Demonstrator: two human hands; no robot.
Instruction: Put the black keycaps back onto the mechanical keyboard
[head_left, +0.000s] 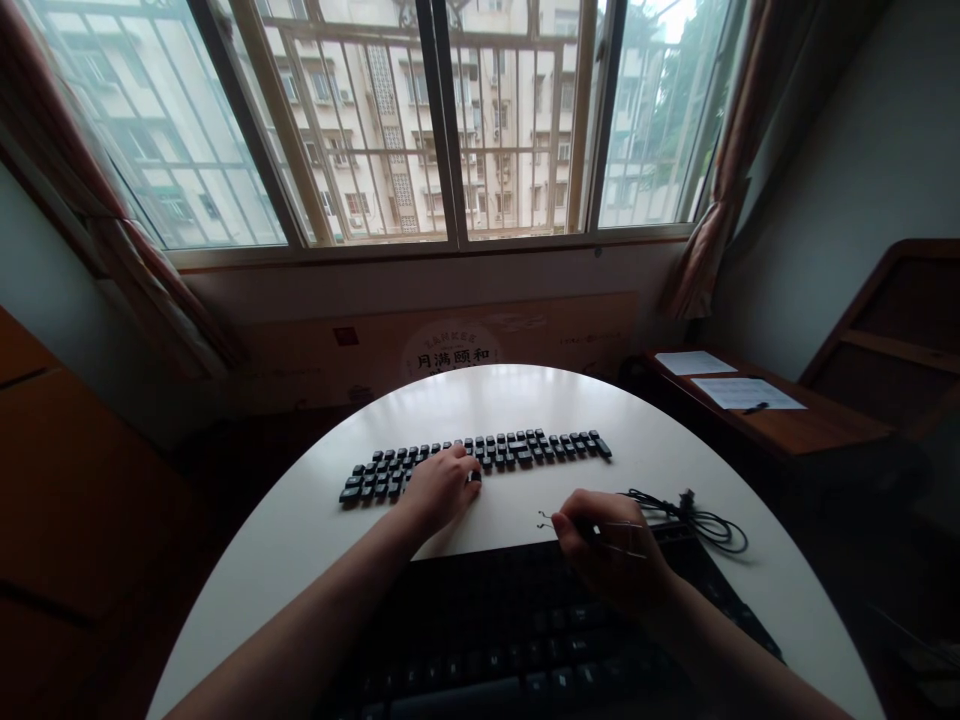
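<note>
Rows of loose black keycaps (517, 450) lie on the white round table (300, 560). My left hand (441, 488) is at the front of these rows, its fingers closed around a dark keycap (474, 478). My right hand (611, 545) grips a wire keycap puller (546, 520), whose thin bent prongs point left past the fingertips. Below both hands is a black keyboard (480, 600), its upper part dark and seemingly bare of keycaps, while lettered keys show along its lower rows. My forearms cover parts of it.
A coiled black cable (705, 525) lies on the table right of my right hand. Further right, papers (746, 392) and a pen (756, 408) rest on a low wooden stand (832, 430). A barred window (450, 130) and curtains (712, 240) are behind the table.
</note>
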